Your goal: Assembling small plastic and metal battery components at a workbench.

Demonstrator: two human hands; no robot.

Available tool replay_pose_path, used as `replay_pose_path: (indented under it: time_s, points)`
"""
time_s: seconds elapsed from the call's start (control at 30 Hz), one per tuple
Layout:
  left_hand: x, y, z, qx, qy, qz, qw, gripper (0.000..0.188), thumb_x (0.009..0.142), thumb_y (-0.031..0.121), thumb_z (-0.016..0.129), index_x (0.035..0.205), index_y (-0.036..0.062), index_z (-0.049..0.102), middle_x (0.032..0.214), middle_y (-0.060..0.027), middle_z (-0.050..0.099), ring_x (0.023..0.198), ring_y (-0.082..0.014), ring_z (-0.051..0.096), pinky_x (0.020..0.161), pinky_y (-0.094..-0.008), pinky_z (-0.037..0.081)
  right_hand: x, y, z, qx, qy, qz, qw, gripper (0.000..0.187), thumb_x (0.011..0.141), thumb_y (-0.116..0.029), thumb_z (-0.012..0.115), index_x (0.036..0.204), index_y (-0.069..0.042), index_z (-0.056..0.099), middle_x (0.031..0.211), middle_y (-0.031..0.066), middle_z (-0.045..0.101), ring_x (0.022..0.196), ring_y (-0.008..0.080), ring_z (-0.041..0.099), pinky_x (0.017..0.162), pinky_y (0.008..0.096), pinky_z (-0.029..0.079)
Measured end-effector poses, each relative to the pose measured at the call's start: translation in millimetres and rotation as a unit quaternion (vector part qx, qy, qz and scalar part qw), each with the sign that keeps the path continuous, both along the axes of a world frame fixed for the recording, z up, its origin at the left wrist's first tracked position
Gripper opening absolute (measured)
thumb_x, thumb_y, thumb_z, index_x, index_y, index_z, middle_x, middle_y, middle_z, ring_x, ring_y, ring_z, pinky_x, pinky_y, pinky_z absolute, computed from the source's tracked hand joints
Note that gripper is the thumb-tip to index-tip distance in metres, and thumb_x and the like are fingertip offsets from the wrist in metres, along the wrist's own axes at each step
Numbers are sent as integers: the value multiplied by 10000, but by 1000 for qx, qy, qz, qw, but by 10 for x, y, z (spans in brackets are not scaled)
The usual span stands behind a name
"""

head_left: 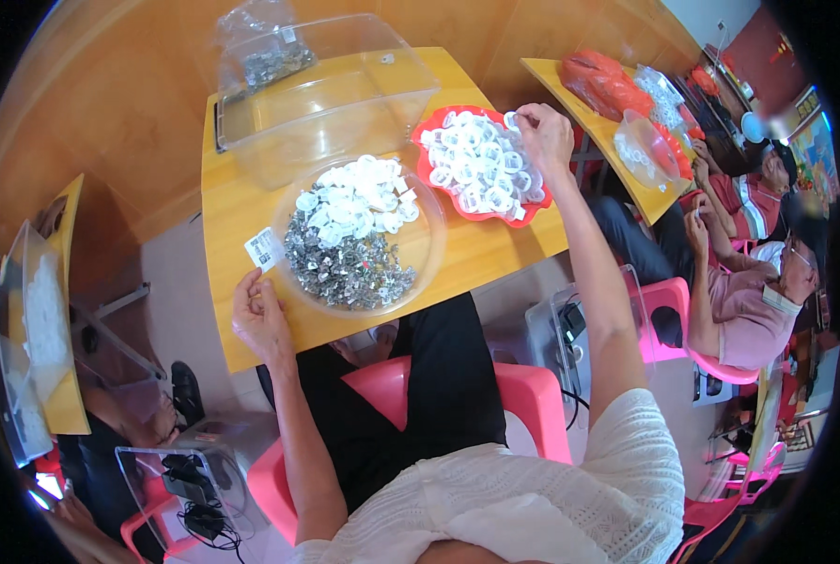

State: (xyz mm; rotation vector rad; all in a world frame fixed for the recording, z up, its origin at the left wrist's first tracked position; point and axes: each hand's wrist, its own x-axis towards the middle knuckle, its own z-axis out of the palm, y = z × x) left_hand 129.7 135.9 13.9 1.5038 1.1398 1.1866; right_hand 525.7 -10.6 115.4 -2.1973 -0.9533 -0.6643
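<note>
My right hand (549, 139) is over the far right rim of a red scalloped bowl (523, 218), its fingers pinching a white round plastic piece (511, 121). That bowl is heaped with similar white pieces (481, 160). Left of it stands a round clear tub (431, 246), with white round plastic pieces (359, 193) at its far side and small silvery metal parts (345, 268) nearer me. By the table's left front edge, my left hand (262, 318) has curled fingers; what they hold, if anything, is too small to make out. A white printed label (265, 249) sits just beyond the fingertips, against the tub.
At the back of the yellow table (495, 249) stands a large clear bin (298, 132), with a plastic bag of metal parts (279, 64) behind it. Two people sit at right near another table (627, 179). Another table (63, 376) with clear bins is at left.
</note>
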Motion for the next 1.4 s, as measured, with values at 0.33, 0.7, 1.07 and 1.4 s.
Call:
replay_pose_path:
  time_s: [0.33,0.7,1.07,1.4]
  points:
    - [-31,-35,41,-26,-43,2,999,159,867,46,541,998,-32,588,665,-5,538,509,-41,479,446,-187,391,232,220,-13,-237,-17,26,971,190,766,-117,565,903,-130,696,913,125,657,841,299,624,749,399,499]
    - [-121,-93,218,-47,-179,9,983,210,869,43,538,1066,-24,568,756,-21,556,590,-57,505,503,-188,408,-545,-46,217,67,-14,125,990,157,781,-37,570,911,-32,658,850,122,655,768,251,626,671,332,485]
    - [-177,-1707,2101,-30,-471,-310,826,294,874,380,472,899,123,612,885,-152,540,821,-323,522,680,-485,478,-2096,-177,-283,112,111,269,950,121,720,29,655,838,8,639,706,111,615,608,211,578,540,291,430]
    - [-310,-1905,2000,-130,-518,-387,751,241,851,380,552,1007,225,651,1103,-142,488,1075,-413,433,864,-565,425,-2214,-175,-491,123,83,297,943,147,687,54,658,826,6,642,655,97,585,578,212,553,520,294,419]
